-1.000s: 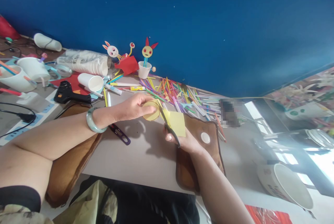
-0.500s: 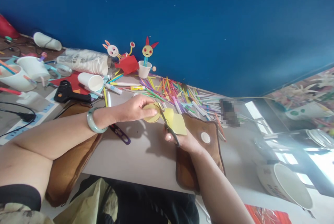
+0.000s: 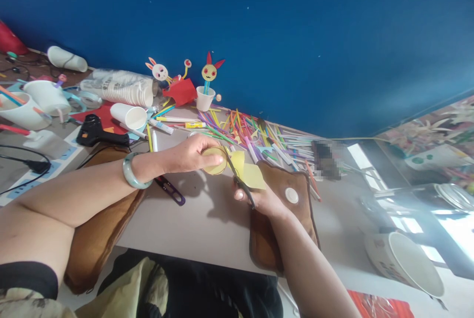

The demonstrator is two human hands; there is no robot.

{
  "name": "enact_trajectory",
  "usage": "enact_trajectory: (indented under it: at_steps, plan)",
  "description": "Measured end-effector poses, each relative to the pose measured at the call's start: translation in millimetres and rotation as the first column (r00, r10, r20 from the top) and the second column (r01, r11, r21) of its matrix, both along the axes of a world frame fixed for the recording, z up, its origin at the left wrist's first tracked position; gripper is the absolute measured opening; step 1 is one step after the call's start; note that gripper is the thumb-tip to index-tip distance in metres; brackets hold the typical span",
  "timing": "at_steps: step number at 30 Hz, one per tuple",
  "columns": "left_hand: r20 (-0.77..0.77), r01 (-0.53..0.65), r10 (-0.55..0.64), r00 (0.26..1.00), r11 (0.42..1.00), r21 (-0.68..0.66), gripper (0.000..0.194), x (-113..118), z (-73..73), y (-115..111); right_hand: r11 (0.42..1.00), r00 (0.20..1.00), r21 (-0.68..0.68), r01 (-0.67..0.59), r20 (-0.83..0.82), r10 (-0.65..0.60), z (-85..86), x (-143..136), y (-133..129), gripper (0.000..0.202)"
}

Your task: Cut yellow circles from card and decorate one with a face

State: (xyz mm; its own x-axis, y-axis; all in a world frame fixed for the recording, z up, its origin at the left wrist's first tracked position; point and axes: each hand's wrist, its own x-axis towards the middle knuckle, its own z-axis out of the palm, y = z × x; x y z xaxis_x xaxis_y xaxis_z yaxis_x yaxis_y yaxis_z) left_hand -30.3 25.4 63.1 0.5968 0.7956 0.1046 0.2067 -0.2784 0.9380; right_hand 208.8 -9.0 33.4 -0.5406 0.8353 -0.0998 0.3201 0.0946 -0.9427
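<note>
My left hand (image 3: 194, 154) pinches a piece of yellow paper (image 3: 215, 164) with a dark round outline on it, the thumb lying on top. Fingers of my right hand (image 3: 259, 199) are wrapped round dark-handled scissors (image 3: 242, 187). The blades point up and away, against the paper just right of the round outline. A loose flap of the yellow paper (image 3: 253, 176) hangs over the scissors towards my right wrist. Most of the right fingers are hidden under the scissors and paper. A purple-handled cutter (image 3: 172, 191) lies on the table below my left wrist.
Coloured straws and pens (image 3: 244, 133) are strewn along the blue wall. A black glue gun (image 3: 98, 131) and a paper cup (image 3: 129, 116) lie at left. A paper figure in a cup (image 3: 205, 98) stands behind. Brown pads (image 3: 274, 229) lie under both forearms; a white bowl (image 3: 411, 263) stands right.
The yellow paper flap has swung slightly right and downward over the scissors. Both hands stay in nearly the same place.
</note>
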Motion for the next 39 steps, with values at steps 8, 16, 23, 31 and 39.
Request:
enact_trajectory:
  at_steps: [8,16,23,31,39]
  plan:
    - [-0.018,-0.004,0.005,1.000,1.000,0.019,0.025,-0.3,0.5,0.6,1.000,0.998,0.026,-0.015,0.059,0.014,5.1,0.4,0.1,0.055]
    - [0.036,0.017,-0.017,0.999,1.000,-0.005,0.028,-1.7,0.8,0.8,0.998,0.999,0.044,-0.038,0.037,0.037,5.6,0.2,1.6,0.055]
    - [0.065,0.033,-0.030,0.997,0.998,-0.049,0.027,-1.6,2.9,-0.3,0.999,0.999,0.039,-0.032,0.027,0.031,5.4,-1.0,1.6,0.055]
    - [0.083,0.038,-0.035,0.996,0.998,-0.043,0.029,-0.8,2.3,0.4,0.998,0.999,0.060,-0.037,0.022,0.035,4.0,-0.6,1.7,0.055]
    - [0.072,0.036,-0.035,0.997,0.999,-0.008,0.029,-0.9,4.2,0.8,0.995,0.999,0.091,-0.044,0.021,0.042,3.3,-0.1,2.0,0.055]
